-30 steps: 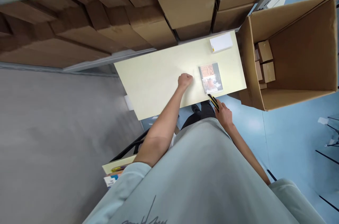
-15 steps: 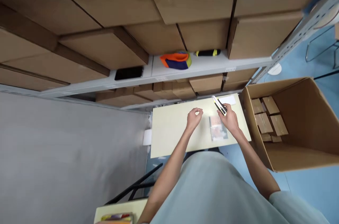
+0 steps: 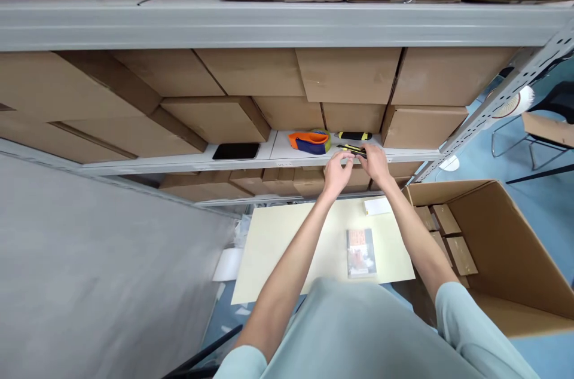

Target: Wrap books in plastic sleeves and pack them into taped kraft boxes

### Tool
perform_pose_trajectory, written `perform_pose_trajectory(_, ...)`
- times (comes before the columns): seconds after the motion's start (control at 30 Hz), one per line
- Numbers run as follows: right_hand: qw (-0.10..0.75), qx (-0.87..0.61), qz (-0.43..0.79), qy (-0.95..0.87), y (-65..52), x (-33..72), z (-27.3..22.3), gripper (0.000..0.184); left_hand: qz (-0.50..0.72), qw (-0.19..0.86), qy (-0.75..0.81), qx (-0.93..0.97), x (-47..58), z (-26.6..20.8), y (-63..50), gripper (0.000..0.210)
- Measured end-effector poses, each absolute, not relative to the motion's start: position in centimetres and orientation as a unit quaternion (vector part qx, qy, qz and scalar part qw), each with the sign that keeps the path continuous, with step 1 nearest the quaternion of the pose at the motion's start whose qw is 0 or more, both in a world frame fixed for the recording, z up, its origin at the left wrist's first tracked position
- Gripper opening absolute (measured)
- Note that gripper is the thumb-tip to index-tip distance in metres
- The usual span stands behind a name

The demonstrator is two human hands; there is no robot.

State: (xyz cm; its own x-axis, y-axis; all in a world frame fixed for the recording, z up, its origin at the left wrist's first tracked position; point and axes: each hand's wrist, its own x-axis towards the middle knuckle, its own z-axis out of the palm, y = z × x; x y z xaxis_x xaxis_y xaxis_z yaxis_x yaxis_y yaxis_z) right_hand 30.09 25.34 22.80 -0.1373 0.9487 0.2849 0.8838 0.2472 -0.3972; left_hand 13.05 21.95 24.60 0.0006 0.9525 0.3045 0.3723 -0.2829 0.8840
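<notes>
A black and yellow utility knife (image 3: 352, 149) is in my right hand (image 3: 375, 164), pointing left at the front edge of a shelf. My left hand (image 3: 337, 173) is just left of it, fingers curled together and close to the knife; what its fingertips pinch, if anything, is too small to tell. Behind the hands, a second black and yellow tool handle (image 3: 354, 135) lies on the shelf, beside an orange and blue band-like thing (image 3: 309, 142). Below the hands, a book (image 3: 361, 254) in a shiny cover lies flat on the pale table (image 3: 287, 247).
Cardboard boxes (image 3: 350, 74) fill the grey metal shelf (image 3: 251, 26). A black phone (image 3: 236, 151) lies on the middle shelf. On the table is a white box (image 3: 377, 206). A large open carton (image 3: 506, 241) holding several small boxes stands at right; a grey wall (image 3: 98, 271) is at left.
Both hands have risen from above the table to the shelf edge and drawn closer together, the knife still in my right hand. The view has tilted up, showing a higher shelf.
</notes>
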Motion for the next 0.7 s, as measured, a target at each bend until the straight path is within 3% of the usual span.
perform_pose_trajectory(0.27,0.144,-0.642,0.046,-0.752,29.2,30.1,22.6,0.025,0.460,0.351,0.542,0.609,10.3,20.0,20.4,0.021)
perform_pose_trajectory(0.4,0.239,-0.625,0.027,-0.743,27.2,30.7,20.9,0.030,0.401,0.396,0.593,0.575,7.8,14.5,17.4,0.020)
perform_pose_trajectory(0.53,0.328,-0.618,0.067,-0.712,19.0,32.0,13.8,0.038,0.302,0.466,0.641,0.529,5.4,7.1,11.2,0.018)
perform_pose_trajectory(0.7,0.199,-0.734,0.297,-0.577,3.2,33.1,1.3,0.039,0.159,0.572,0.674,0.441,6.2,-0.5,1.8,0.019)
